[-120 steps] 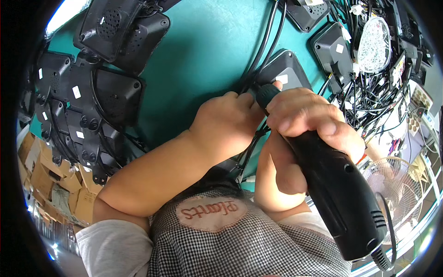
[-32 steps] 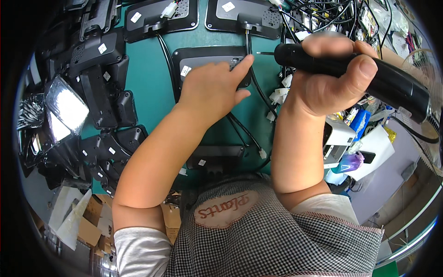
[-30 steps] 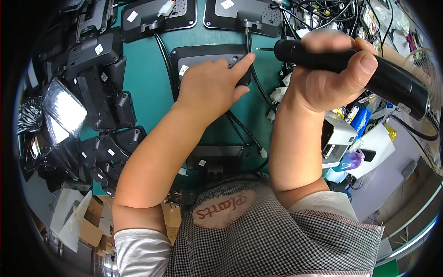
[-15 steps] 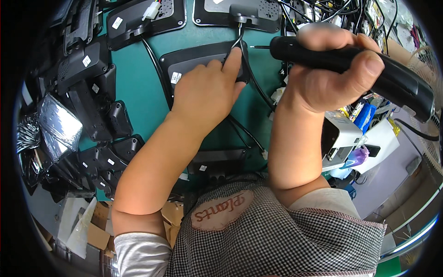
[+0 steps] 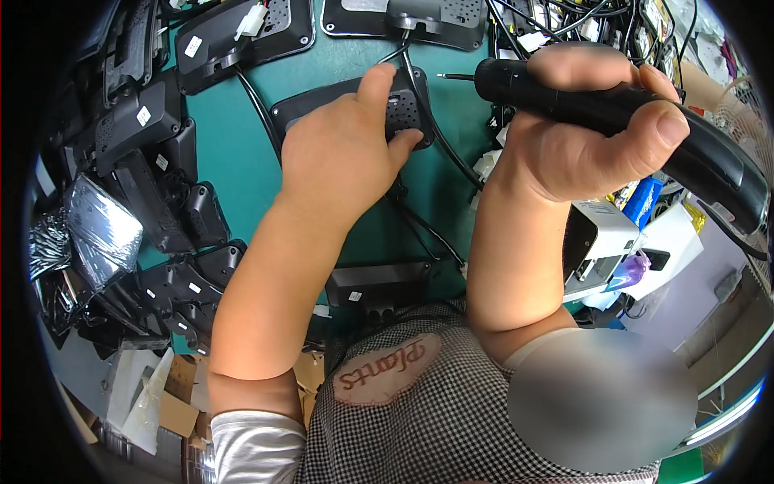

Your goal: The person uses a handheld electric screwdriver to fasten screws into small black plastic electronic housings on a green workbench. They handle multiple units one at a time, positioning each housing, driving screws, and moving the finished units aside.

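1. Head view: working over a black panel (image 5: 405, 111), lying grille side up on the teal surface (image 5: 226, 145), beyond another dark panel (image 5: 379, 284) at the near edge, with black units (image 5: 145, 121) piled along the left edge
2. Apparently partway through work on it; showing the bit (image 5: 455, 77) beside its right end, seemingly untouching; cannot tell what is finished or left
3. Grasping a black powered screwdriver (image 5: 592, 109) in the right hand (image 5: 576, 161), fingers wrapped around
4. Laying the left hand (image 5: 334, 149) over the panel, index finger and thumb spread; cannot tell whether gripping or merely pressing
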The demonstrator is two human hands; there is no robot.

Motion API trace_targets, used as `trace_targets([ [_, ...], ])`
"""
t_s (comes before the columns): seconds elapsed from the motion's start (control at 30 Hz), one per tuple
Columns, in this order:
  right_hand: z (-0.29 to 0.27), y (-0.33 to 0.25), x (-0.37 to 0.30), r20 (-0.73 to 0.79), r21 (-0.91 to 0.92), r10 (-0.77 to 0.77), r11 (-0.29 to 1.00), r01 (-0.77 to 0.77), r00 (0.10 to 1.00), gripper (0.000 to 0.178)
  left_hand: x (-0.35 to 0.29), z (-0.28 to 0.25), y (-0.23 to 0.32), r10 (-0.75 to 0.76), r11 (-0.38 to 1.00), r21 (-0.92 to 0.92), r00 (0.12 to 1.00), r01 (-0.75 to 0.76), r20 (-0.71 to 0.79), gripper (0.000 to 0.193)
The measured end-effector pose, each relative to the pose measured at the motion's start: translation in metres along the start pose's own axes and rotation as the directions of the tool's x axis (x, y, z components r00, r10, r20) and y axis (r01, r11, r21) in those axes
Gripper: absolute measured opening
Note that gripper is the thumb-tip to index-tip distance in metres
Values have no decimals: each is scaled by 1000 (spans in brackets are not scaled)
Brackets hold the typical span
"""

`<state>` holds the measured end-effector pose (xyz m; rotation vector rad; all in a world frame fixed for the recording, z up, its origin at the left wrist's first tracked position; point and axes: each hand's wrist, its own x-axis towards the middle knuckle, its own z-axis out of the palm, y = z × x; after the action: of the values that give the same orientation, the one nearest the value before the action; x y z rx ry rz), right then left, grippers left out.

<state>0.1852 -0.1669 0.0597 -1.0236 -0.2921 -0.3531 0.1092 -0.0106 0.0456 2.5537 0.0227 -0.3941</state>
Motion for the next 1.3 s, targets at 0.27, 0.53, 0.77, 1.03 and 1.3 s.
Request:
trace_targets([
  [0.27,-3,-8,8,76,41,-11,999,8,997,41,0,3,-1,148,988,53,989,-148,-4,48],
  [0.53,7,13,-4,-16,-62,-36,997,35,999,39,-3,7,-2,78,993,-81,994,-83,-72,38],
  [0.77,4,26,-7,-22,-77,-51,996,50,998,36,-4,11,-5,100,989,-94,988,-111,-117,37],
  [1.03,8,31,-8,-71,-145,-45,989,34,996,35,-3,12,-6,103,989,-95,988,-114,-115,37],
  [1.3,11,34,-11,9,-181,-65,981,65,998,38,-3,11,-7,106,989,-96,990,-115,-97,36],
])
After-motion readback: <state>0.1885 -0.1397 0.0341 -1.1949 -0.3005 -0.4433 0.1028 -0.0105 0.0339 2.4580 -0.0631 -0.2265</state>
